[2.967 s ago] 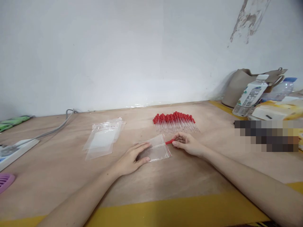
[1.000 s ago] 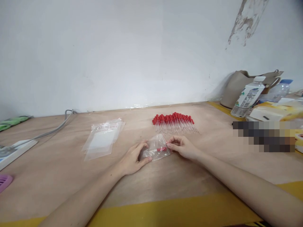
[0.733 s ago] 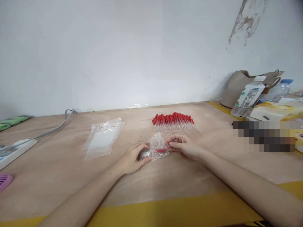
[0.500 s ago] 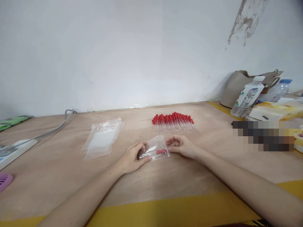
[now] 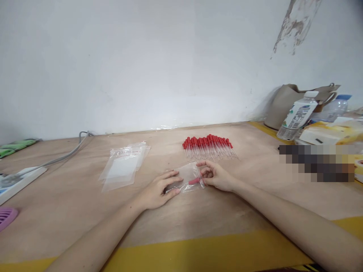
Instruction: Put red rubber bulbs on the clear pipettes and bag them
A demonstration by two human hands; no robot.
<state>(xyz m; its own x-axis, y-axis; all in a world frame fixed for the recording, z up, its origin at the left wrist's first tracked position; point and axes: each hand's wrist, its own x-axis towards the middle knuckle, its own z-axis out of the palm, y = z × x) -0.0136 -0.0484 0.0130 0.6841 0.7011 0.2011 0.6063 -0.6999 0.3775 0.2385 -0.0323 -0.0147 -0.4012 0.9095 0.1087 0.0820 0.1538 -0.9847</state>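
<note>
A clear zip bag (image 5: pixel 185 172) lies on the table with one dropper inside it, its red rubber bulb (image 5: pixel 193 181) towards the bag's right end and its thin clear tube pointing left. My left hand (image 5: pixel 161 190) rests over the bag's left end, fingers stretched out and apart. At the right end, my right hand (image 5: pixel 217 176) pinches the bag's edge between thumb and fingers. Beyond the hands, several droppers (image 5: pixel 208 145) with red bulbs lie side by side in a row. To the left is a loose stack of flat clear zip bags (image 5: pixel 121 166).
A power strip (image 5: pixel 24 183) with a grey cable (image 5: pixel 65 155) lies at the left, near a purple plastic object (image 5: pixel 8 218). At the right stand a grey-beige bag (image 5: pixel 279 105), a plastic bottle (image 5: pixel 299 115) and yellow-and-white packaging (image 5: pixel 326 132). A white wall (image 5: pixel 141 68) closes off the back.
My left fingers have straightened and spread over the bag. My right fingers have closed on the bag's right edge. The dropper's tube shows more clearly, and its bulb sits slightly further right.
</note>
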